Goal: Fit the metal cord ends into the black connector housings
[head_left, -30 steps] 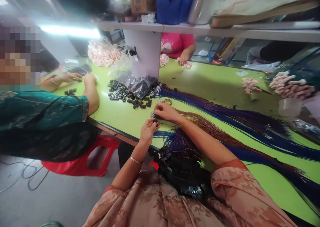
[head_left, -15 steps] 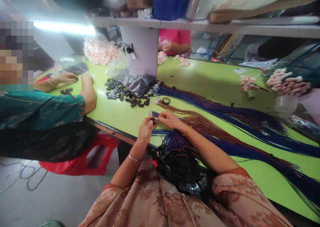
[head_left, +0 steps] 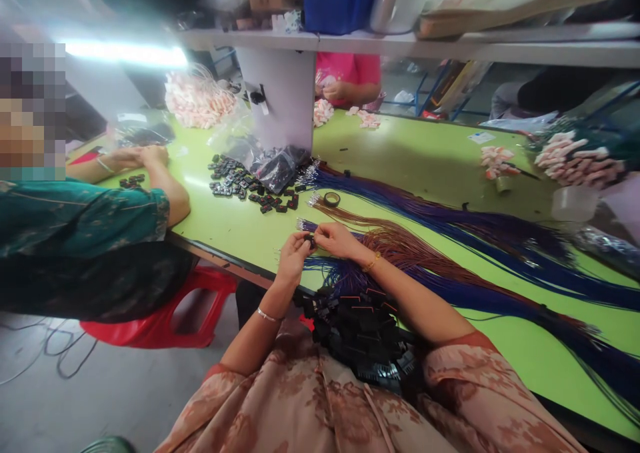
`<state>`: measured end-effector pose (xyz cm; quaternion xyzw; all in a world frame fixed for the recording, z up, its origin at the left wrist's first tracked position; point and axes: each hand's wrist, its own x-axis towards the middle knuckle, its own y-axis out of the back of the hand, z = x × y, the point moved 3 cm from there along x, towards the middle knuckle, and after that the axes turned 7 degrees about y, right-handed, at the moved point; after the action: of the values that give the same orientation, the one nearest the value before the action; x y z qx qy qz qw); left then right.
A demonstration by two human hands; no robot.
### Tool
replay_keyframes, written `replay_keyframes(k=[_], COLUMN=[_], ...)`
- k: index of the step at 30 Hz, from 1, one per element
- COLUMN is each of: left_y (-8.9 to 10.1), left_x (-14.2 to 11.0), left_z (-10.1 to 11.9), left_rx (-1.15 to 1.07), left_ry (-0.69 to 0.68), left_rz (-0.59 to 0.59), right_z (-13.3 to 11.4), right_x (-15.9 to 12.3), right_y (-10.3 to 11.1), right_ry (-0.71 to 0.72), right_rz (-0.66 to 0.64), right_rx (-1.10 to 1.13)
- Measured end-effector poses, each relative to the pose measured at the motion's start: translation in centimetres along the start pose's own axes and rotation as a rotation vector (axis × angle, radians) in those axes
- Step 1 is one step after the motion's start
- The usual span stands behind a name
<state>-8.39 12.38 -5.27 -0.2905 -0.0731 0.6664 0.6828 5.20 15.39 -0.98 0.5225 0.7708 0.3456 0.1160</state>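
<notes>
My left hand pinches a small black connector over the near edge of the green table. My right hand meets it from the right, fingertips on the connector and a thin wire. Bundles of brown wires and blue wires stretch from my hands to the right. A heap of finished black connectors with wires lies in my lap between my forearms.
Loose black connectors and a dark plastic bag lie further up the table, with a tape roll. A person in teal sits at left on a red stool. Another person in pink works across. A white post carries a shelf.
My right hand drew back from the wire ends to meet my left hand at the connector. The person at left brought both hands together.
</notes>
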Motion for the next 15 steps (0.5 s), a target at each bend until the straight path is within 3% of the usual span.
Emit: replay_keyframes(k=[6, 15], left_y=[-0.15, -0.29], left_x=[-0.21, -0.27], left_z=[0.32, 0.40], left_rx=[0.019, 0.155], left_ry=[0.052, 0.028], left_rz=[0.027, 0.047], right_z=[-0.94, -0.05], right_x=[-0.27, -0.27], right_y=[0.75, 0.75], right_ry=[0.182, 0.138], right_rz=[-0.014, -0.050], right_rx=[-0.135, -0.078])
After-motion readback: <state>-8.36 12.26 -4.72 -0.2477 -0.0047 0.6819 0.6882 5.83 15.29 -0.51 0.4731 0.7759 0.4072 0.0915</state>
